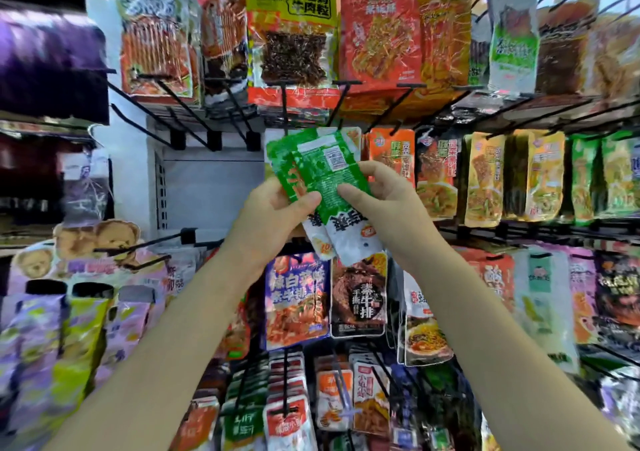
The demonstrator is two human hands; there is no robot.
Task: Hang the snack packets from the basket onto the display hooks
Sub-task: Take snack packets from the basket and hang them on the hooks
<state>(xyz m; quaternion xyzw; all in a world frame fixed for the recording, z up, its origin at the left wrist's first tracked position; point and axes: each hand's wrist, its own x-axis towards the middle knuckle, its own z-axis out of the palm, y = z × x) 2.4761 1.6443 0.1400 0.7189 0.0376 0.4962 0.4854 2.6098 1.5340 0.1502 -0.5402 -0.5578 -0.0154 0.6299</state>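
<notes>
Both hands are up in the middle of the frame, holding a small stack of green-and-white plastic snack packets [320, 187], back side facing the camera. The left hand [273, 215] pinches the stack's left edge, thumb on top. The right hand [384, 201] curls round the right edge, thumb across the green part. Just left of the packets, bare black metal display hooks [187, 128] stick out from a white back panel [211, 187]. Hanging snack bags [360, 295] fill everything else.

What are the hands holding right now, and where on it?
Both hands, left hand and right hand, pinch green-and-white snack packets around their middle.
</notes>
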